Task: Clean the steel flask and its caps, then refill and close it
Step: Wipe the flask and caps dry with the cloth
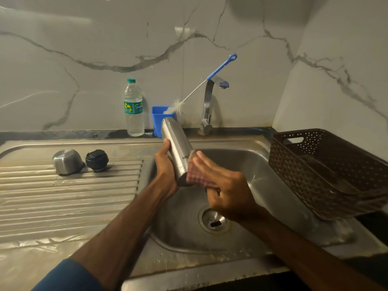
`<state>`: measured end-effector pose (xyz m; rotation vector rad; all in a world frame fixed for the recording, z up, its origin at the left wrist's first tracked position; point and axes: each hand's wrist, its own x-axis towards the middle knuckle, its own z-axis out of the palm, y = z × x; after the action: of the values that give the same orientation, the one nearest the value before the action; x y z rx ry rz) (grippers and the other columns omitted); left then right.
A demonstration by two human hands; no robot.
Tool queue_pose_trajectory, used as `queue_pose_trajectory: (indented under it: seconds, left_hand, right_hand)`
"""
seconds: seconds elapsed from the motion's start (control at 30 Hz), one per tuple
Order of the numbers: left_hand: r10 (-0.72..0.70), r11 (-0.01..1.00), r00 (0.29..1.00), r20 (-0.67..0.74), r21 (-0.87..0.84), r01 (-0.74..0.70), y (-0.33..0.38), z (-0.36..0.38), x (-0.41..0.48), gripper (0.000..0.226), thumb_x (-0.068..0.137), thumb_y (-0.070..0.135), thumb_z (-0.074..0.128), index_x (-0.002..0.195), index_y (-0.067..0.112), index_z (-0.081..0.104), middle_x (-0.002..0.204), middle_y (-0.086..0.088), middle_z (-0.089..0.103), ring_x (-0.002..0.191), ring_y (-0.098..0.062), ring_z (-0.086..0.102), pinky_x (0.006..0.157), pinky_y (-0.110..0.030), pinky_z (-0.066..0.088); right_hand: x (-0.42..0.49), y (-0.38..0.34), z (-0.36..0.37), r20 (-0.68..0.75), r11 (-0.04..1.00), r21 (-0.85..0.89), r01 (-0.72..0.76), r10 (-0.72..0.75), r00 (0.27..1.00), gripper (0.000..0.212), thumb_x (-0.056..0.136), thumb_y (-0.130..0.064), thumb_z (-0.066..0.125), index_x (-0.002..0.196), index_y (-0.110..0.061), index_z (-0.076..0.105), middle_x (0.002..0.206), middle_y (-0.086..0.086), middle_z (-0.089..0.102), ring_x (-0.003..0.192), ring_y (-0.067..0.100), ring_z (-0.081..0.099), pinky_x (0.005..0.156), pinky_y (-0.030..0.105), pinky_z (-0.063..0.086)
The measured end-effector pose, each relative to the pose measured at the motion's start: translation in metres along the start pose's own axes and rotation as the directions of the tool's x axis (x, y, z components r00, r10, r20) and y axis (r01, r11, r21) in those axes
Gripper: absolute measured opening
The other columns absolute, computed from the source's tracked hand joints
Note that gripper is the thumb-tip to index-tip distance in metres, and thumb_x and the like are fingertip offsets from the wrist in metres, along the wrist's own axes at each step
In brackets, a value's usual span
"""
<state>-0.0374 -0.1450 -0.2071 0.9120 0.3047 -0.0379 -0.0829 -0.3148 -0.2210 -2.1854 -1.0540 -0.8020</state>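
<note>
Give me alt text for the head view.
Over a steel sink, the left hand grips a tilted steel flask while the right hand presses a checked cloth to its base. A steel cap and a black cap sit on the drainboard.

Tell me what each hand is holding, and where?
Left hand grips the steel flask near its base; right hand holds a checked cloth against its lower side.

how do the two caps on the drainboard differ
The steel cap is shiny and smooth; the black cap is matte and ridged. The steel cap is larger, a cup shape standing mouth down; the black cap is squatter. Both sit side by side on the drainboard.
</note>
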Motion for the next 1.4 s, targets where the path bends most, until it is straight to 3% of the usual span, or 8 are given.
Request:
queue_pose_trajectory:
  seconds: [0.13, 0.3, 0.47, 0.67, 0.87, 1.03, 1.2, 1.4]
  left_hand:
    - [-0.013, 0.999, 1.000, 0.018, 0.037, 0.012, -0.001, 0.005, -0.008, 0.068, 0.098, 0.066, 0.047, 0.118, 0.002, 0.059, 0.080, -0.017, 0.073, 0.075, -0.031, 0.071, 0.077, -0.043, 0.060]
    - [0.033, 0.994, 0.999, -0.006, 0.107, -0.032, -0.002, 0.005, -0.009, 0.060, 0.099, 0.063, 0.047, 0.118, 0.008, 0.063, 0.097, -0.019, 0.074, 0.084, -0.032, 0.072, 0.084, -0.045, 0.059]
    - [0.031, 0.995, 0.999, 0.016, 0.093, -0.033, 0.000, 0.001, -0.007, 0.063, 0.100, 0.063, 0.045, 0.114, 0.006, 0.064, 0.089, -0.018, 0.074, 0.081, -0.031, 0.072, 0.082, -0.044, 0.059]
    - [0.063, 0.982, 0.997, 0.047, 0.175, -0.070, -0.001, 0.007, -0.014, 0.067, 0.100, 0.061, 0.046, 0.137, 0.006, 0.058, 0.103, -0.019, 0.076, 0.080, -0.028, 0.076, 0.064, -0.037, 0.061]
    - [0.060, 0.985, 0.995, 0.074, 0.156, -0.071, 0.000, 0.002, -0.010, 0.069, 0.100, 0.063, 0.045, 0.133, 0.004, 0.060, 0.098, -0.018, 0.076, 0.084, -0.030, 0.075, 0.073, -0.041, 0.060]
    - [0.063, 0.965, 0.987, 0.145, 0.245, -0.097, -0.005, 0.007, -0.011, 0.055, 0.104, 0.056, 0.041, 0.127, 0.011, 0.064, 0.099, -0.015, 0.078, 0.080, -0.025, 0.077, 0.064, -0.035, 0.062]
    - [0.031, 0.977, 0.991, 0.127, 0.207, -0.057, -0.002, 0.005, -0.008, 0.063, 0.101, 0.060, 0.046, 0.130, 0.006, 0.061, 0.101, -0.017, 0.077, 0.085, -0.030, 0.076, 0.071, -0.041, 0.062]
    - [0.044, 0.963, 0.983, 0.177, 0.254, -0.088, -0.007, 0.013, -0.012, 0.061, 0.103, 0.057, 0.043, 0.131, 0.007, 0.064, 0.099, -0.017, 0.076, 0.080, -0.027, 0.074, 0.069, -0.037, 0.062]
  right_hand:
    - [-0.002, -0.001, 0.002, 0.069, 0.983, -0.017, 0.184, -0.182, 0.981, 0.064, 0.077, -0.001, 0.047, 0.139, -0.006, 0.063, 0.150, 0.012, 0.054, 0.144, 0.026, 0.048, 0.112, 0.041, 0.049]
    - [0.006, 0.015, 0.004, -0.007, 0.988, 0.066, -0.142, 0.142, 0.990, 0.066, 0.080, -0.001, 0.051, 0.145, -0.008, 0.057, 0.150, 0.006, 0.055, 0.135, 0.018, 0.058, 0.112, 0.027, 0.047]
    - [-0.002, 0.001, -0.002, 0.065, 0.990, 0.084, 0.112, -0.118, 0.991, 0.064, 0.078, 0.000, 0.045, 0.139, -0.006, 0.062, 0.149, 0.011, 0.055, 0.143, 0.023, 0.048, 0.114, 0.034, 0.046]
    - [0.009, 0.019, -0.006, -0.012, 0.968, 0.108, -0.225, 0.228, 0.974, 0.062, 0.080, -0.002, 0.052, 0.141, -0.005, 0.058, 0.141, 0.007, 0.062, 0.126, 0.020, 0.065, 0.107, 0.018, 0.047]
    - [0.001, 0.006, -0.006, 0.097, 0.992, 0.108, 0.072, -0.083, 0.992, 0.064, 0.079, 0.001, 0.045, 0.141, -0.007, 0.060, 0.151, 0.009, 0.054, 0.146, 0.022, 0.045, 0.117, 0.034, 0.043]
    - [0.017, 0.021, -0.002, -0.020, 0.968, 0.105, -0.227, 0.230, 0.973, 0.062, 0.083, 0.000, 0.049, 0.144, -0.005, 0.054, 0.148, 0.012, 0.055, 0.130, 0.026, 0.062, 0.106, 0.008, 0.040]
    - [0.006, 0.012, -0.006, 0.102, 0.989, 0.144, -0.018, 0.004, 0.995, 0.064, 0.080, -0.002, 0.042, 0.142, -0.005, 0.058, 0.152, 0.010, 0.052, 0.147, 0.023, 0.044, 0.119, 0.032, 0.038]
    - [0.017, 0.031, -0.006, -0.049, 0.967, 0.105, -0.231, 0.237, 0.970, 0.063, 0.082, 0.002, 0.050, 0.144, -0.005, 0.055, 0.147, 0.011, 0.056, 0.133, 0.026, 0.060, 0.112, 0.016, 0.041]
